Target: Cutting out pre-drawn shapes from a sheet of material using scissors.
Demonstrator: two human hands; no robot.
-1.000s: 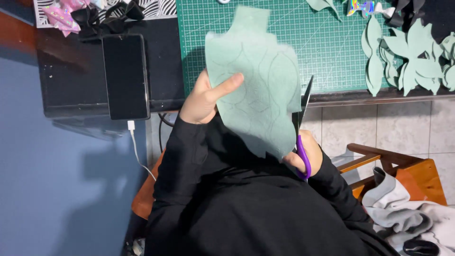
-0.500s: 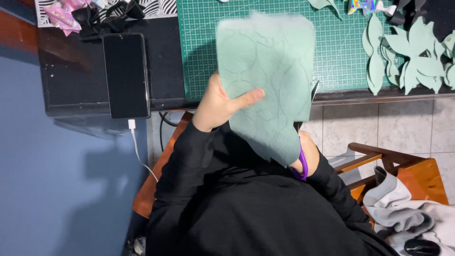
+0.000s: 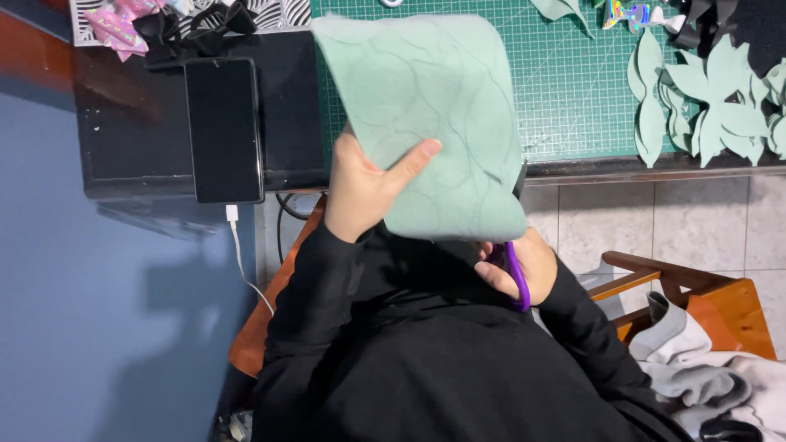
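Head view: my left hand (image 3: 364, 192) pinches the green felt sheet (image 3: 434, 123), thumb across its face; it has swung flatter, hiding the purple-handled scissors (image 3: 516, 274) gripped in my right hand (image 3: 524, 266), above the cutting mat (image 3: 565, 90).

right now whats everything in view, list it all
felt sheet: one, pale green, leaf outlines drawn on it, held up over the mat
scissors: one, purple handle, mostly hidden behind the sheet
cutting mat: one, green grid, on the desk
felt leaves: a pile, pale green, right of mat
phone: one, black, cable plugged in, on a dark box
wooden chair: one, brown, lower right
left hand: pinches the sheet
right hand: grips the scissors
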